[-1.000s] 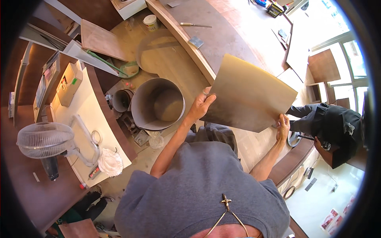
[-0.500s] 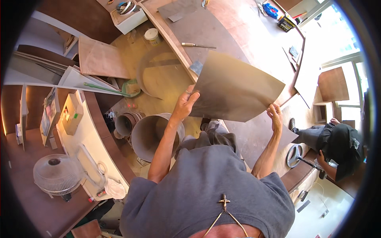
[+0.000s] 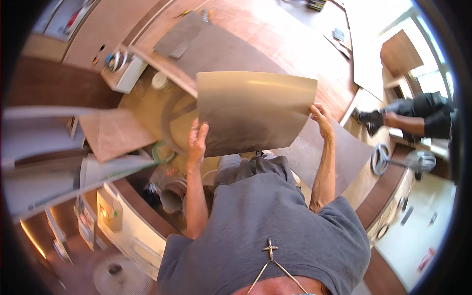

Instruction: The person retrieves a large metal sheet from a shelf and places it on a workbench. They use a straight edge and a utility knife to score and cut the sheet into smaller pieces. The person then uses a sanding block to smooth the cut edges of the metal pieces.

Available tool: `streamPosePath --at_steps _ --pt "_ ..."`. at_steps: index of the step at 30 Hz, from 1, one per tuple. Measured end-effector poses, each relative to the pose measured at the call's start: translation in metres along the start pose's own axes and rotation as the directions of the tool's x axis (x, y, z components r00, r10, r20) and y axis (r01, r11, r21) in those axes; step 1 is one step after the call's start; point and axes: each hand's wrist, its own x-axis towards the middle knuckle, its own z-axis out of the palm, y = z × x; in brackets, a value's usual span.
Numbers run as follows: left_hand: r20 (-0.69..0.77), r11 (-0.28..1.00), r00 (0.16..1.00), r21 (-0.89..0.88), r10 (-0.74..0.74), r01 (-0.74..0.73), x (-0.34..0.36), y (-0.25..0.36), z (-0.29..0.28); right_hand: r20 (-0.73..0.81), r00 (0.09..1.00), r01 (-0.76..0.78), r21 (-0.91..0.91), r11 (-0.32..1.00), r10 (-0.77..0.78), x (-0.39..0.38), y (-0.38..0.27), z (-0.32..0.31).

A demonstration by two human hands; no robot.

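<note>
I hold a thin, bendable brown-grey sheet (image 3: 258, 115), perhaps laminate, up in front of me by its two sides. My left hand (image 3: 197, 142) is closed on its left edge near the lower corner, thumb on the near face. At the right edge, my right hand (image 3: 322, 118) grips the same sheet with its fingers. The sheet bows slightly and catches light along its top. Beyond it, a larger dark sheet (image 3: 216, 49) lies on the wooden worktop (image 3: 260, 29), with a small offcut (image 3: 178, 50) on top. Another grey-brown sheet (image 3: 339, 157) lies under my right forearm.
At right, a co-worker in dark clothes (image 3: 427, 115) sits near a stand fan (image 3: 420, 161). On the left are a leaning wood board (image 3: 115, 132), a white tub (image 3: 159, 80), a green dustpan (image 3: 163, 151), shelving (image 3: 132, 216) and another fan (image 3: 120, 276).
My view has turned, shifting the surroundings. The sheet has swung from a slant to nearly level, still in both hands. The co-worker's arm now reaches toward their shoe.
</note>
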Motion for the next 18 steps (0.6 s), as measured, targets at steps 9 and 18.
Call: streamPosePath --at_steps 9,18 --pt "0.383 0.996 0.922 0.084 -0.059 0.028 0.188 -0.002 -0.015 -0.577 0.816 0.133 0.132 0.982 -0.033 -0.008 0.011 0.067" --pt "0.813 0.968 0.561 0.239 -0.156 -0.078 0.338 -0.013 -0.015 -0.975 0.028 0.202 0.224 0.954 0.223 -0.211 0.063 0.238"
